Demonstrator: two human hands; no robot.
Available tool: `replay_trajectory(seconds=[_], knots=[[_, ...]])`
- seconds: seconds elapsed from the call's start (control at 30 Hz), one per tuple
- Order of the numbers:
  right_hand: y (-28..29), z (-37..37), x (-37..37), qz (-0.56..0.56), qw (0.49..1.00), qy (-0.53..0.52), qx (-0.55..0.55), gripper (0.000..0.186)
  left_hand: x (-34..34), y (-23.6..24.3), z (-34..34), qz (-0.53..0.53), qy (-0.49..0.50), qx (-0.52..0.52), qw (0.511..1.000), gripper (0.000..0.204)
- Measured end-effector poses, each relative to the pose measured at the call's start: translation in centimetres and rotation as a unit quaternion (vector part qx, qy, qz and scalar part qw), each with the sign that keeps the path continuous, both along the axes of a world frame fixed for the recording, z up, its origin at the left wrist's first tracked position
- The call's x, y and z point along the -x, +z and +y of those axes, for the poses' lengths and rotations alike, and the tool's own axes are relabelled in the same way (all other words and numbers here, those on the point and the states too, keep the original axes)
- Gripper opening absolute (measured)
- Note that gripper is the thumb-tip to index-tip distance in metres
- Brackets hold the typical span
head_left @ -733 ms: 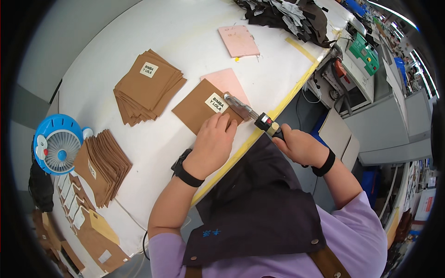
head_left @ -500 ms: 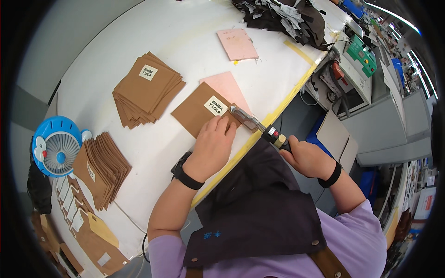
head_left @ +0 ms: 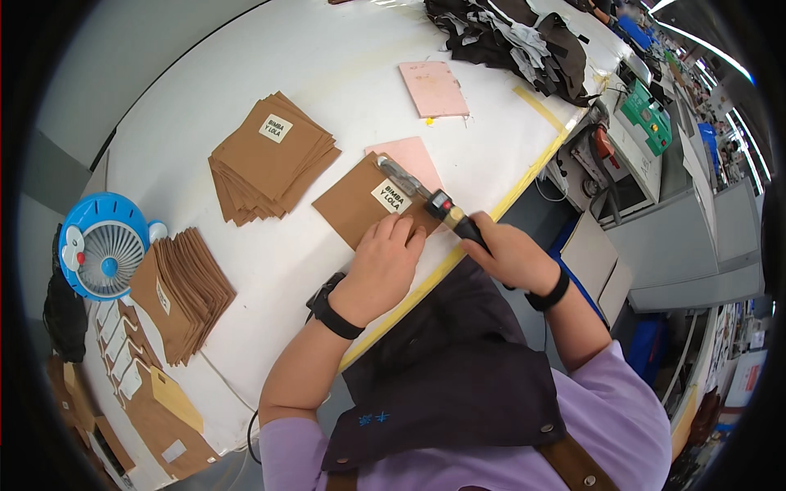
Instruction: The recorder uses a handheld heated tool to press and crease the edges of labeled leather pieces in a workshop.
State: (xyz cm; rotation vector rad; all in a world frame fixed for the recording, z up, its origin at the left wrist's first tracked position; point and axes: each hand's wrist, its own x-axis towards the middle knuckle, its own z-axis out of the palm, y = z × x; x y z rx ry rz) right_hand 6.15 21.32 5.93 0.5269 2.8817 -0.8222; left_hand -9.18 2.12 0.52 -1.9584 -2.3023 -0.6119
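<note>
I saw the left hand (head_left: 385, 263) resting its fingers on a square brown piece (head_left: 348, 200) while the right hand (head_left: 512, 255) gripped a black-handled tool (head_left: 443, 204) reaching over it. I made out a brown stack (head_left: 266, 159) and, farther left, a blue fan (head_left: 108, 209).

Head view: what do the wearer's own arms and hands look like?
The left hand and right hand show no gloves. The left wears a black strap with a dark, blocky unit; the right, a black band. The left sleeve and right sleeve are lilac and short.
</note>
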Motion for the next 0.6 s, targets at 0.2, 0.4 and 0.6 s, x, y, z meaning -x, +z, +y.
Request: replay_trajectory(seconds=[0.2, 0.4, 0.6], knots=[[0.7, -1.5, -5.7, -0.016, 0.998, -0.045, -0.038, 0.039, 0.1, 0.1, 0.0, -0.004, 0.002, 0.015, 1.000, 0.047], [-0.7, -0.7, 0.5, 0.064, 0.991, -0.002, -0.114, 0.031, -0.2, 0.2, 0.1, 0.005, -0.002, 0.003, 1.000, 0.047], [-1.6, -0.2, 2.3, 0.077, 0.989, 0.009, -0.127, 0.030, -0.1, 0.0, 0.2, -0.002, -0.005, 0.006, 1.000, 0.046]])
